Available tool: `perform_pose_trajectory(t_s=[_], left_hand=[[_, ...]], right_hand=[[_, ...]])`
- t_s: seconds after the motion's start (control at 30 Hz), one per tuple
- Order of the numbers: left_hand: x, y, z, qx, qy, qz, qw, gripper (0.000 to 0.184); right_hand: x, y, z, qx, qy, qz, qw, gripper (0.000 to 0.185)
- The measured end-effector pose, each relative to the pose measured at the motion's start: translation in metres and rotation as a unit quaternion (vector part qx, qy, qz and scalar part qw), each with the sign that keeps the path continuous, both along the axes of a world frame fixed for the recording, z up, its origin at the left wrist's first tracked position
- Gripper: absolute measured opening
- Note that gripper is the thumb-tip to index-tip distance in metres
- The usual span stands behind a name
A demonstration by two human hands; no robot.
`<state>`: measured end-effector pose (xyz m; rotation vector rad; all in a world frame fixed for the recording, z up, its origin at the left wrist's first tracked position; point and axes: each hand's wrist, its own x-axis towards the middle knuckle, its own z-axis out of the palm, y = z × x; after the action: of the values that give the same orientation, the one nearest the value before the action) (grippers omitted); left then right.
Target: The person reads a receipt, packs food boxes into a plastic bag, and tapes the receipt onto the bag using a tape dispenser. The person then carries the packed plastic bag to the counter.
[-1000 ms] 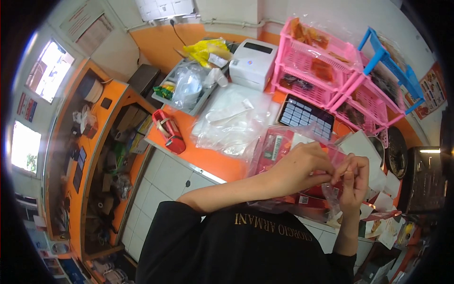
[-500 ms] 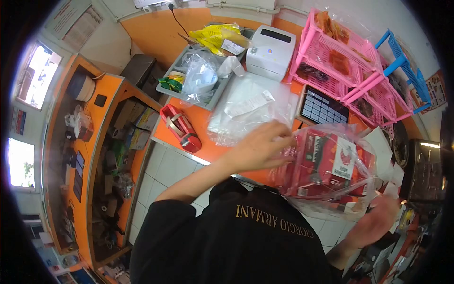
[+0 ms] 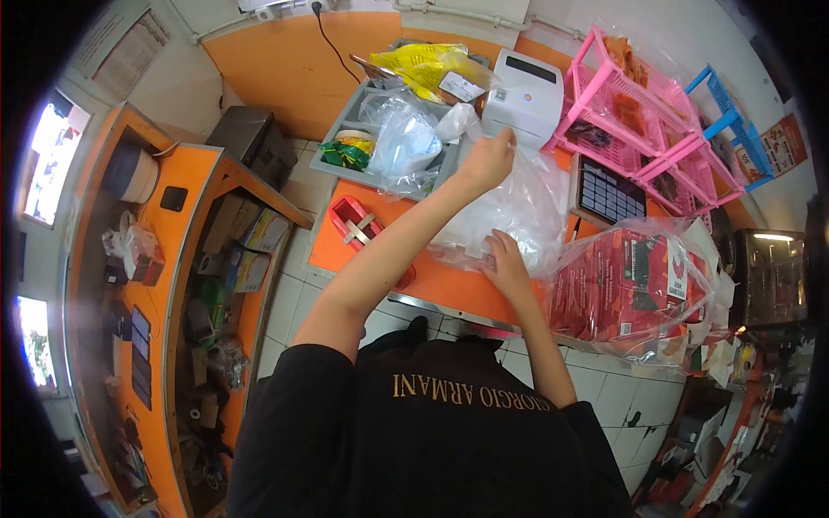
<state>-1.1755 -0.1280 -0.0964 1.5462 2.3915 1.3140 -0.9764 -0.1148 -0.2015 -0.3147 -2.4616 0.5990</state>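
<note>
My left hand (image 3: 490,161) is closed at the far edge of a stack of clear plastic bags (image 3: 509,207), close to the white label printer (image 3: 523,97). The plastic looks bunched up beneath its fingers. My right hand (image 3: 507,263) rests on the near part of the same bags, thumb and fingers apart. To its right stands a clear bag of red printed boxes (image 3: 617,281), with nothing holding it. A red tape dispenser (image 3: 352,223) lies on the orange table, partly behind my left forearm.
A grey tray (image 3: 345,175) holds plastic-wrapped goods and a yellow packet. Behind the bags are a tablet (image 3: 609,192) and pink stacked baskets (image 3: 635,112). Orange shelving (image 3: 194,173) stands at the left, and a glass-fronted case (image 3: 771,276) at the right.
Both hands have left the bag of red boxes and moved to the clear plastic bags. My left hand went farther away and closed there; my right came leftward. The view shifted slightly.
</note>
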Motion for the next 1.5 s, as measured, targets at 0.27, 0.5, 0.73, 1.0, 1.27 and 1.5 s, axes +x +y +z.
perform_pose_trajectory(t_s=[0.27, 0.5, 0.73, 1.0, 1.27, 1.5], left_hand=[[0.035, -0.089, -0.027, 0.004, -0.072, -0.124, 0.99, 0.016], [0.055, -0.125, -0.036, 0.051, -0.045, -0.071, 0.995, 0.012], [0.107, -0.137, -0.052, -0.144, -0.07, -0.103, 0.982, 0.021], [0.129, -0.121, -0.124, -0.195, 0.004, -0.097, 0.976, 0.069], [0.126, -0.12, -0.18, -0.121, 0.025, -0.103, 0.987, 0.07], [0.118, -0.136, -0.044, -0.314, -0.176, -0.352, 0.864, 0.084]], right_hand=[[-0.018, 0.043, -0.001, 0.023, -0.299, -0.048, 0.953, 0.032], [-0.026, 0.071, 0.003, 0.042, -0.204, 0.03, 0.978, 0.039], [-0.022, 0.072, -0.022, 0.018, -0.202, 0.029, 0.979, 0.021], [-0.036, 0.052, 0.044, -0.122, 0.023, -0.07, 0.99, 0.014], [0.074, -0.072, 0.234, -0.215, -0.204, 0.118, 0.948, 0.019], [0.194, -0.06, 0.275, -0.387, 0.332, -0.12, 0.852, 0.015]])
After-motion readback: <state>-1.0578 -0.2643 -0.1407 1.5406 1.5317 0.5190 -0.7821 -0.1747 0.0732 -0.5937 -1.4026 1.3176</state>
